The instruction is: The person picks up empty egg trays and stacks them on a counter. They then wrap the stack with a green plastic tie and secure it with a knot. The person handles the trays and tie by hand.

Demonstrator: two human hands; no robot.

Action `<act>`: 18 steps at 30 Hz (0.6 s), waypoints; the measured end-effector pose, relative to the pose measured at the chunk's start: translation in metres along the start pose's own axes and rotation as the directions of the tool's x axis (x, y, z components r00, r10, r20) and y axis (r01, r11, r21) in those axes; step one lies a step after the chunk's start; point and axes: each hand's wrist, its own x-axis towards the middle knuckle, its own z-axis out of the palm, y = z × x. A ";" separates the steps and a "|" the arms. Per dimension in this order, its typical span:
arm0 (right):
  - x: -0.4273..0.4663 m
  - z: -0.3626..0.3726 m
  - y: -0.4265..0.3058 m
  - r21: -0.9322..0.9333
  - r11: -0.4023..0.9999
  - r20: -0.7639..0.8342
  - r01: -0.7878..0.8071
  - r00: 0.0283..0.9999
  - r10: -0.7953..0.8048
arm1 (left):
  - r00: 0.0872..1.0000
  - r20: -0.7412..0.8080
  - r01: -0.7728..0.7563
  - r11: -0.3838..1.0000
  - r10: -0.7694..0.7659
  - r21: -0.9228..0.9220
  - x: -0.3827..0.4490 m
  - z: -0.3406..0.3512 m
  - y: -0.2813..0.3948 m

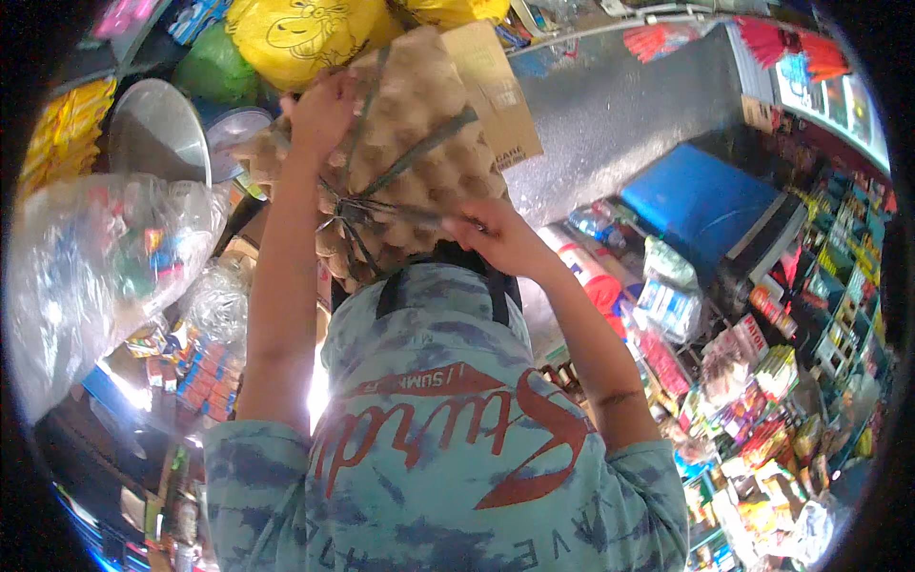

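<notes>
A brown molded-pulp egg tray (pixel 429 82), perhaps the top of a stack, lies tilted against my lap. Dark flat straps (pixel 418 154) cross it and meet at a knot (pixel 350 209) near its lower left. My left hand (pixel 325 114) grips the tray's far left edge, its fingertips blurred and partly hidden. My right hand (pixel 490 229) is closed around a dark strip (pixel 407 210) that runs from the knot. A flattened cardboard piece (pixel 493 93) with printing shows behind the tray's right side.
Yellow plastic bags (pixel 314 36) and a green bag (pixel 218 64) sit beyond the tray. A metal basin (pixel 161 132) and a clear bag of goods (pixel 107 279) stand at left. At right are a blue-topped box (pixel 704 204) and crowded shelves of packets (pixel 779 429). Grey floor (pixel 615 107) shows between.
</notes>
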 end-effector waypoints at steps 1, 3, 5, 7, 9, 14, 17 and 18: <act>0.016 0.001 -0.006 0.024 1.000 -0.011 -0.013 1.000 0.014 | 0.990 0.136 0.062 0.993 -0.048 -0.105 -0.002 0.009 -0.006; 0.051 0.009 -0.019 0.033 0.999 0.076 -0.010 0.997 0.008 | 0.962 0.268 0.111 0.974 -0.055 -0.199 0.002 0.018 -0.019; 0.086 0.015 -0.032 0.038 0.998 0.236 0.047 0.970 -0.055 | 0.965 0.261 0.054 0.979 -0.001 -0.196 0.009 0.009 -0.023; 0.106 0.006 -0.042 -0.006 0.998 0.470 -0.060 0.881 0.056 | 0.995 0.102 0.033 0.870 0.020 -0.492 -0.001 -0.016 -0.013; 0.118 -0.005 -0.050 -0.174 0.979 0.611 -0.107 0.768 0.192 | 0.968 -0.247 -0.115 0.794 -0.046 -0.597 -0.028 -0.047 0.011; 0.131 0.010 -0.056 -0.115 0.989 0.665 0.088 0.746 0.011 | 0.716 0.207 0.611 0.454 -0.666 -0.649 -0.170 -0.055 0.104; 0.135 0.028 -0.053 0.148 0.972 0.745 -0.182 0.666 0.011 | 0.638 -0.249 0.576 0.666 -0.729 -0.474 -0.203 -0.009 0.133; 0.137 0.030 -0.053 0.113 0.949 0.766 -0.293 0.634 0.104 | 0.574 -0.354 0.587 0.672 -0.738 -0.450 -0.208 0.002 0.132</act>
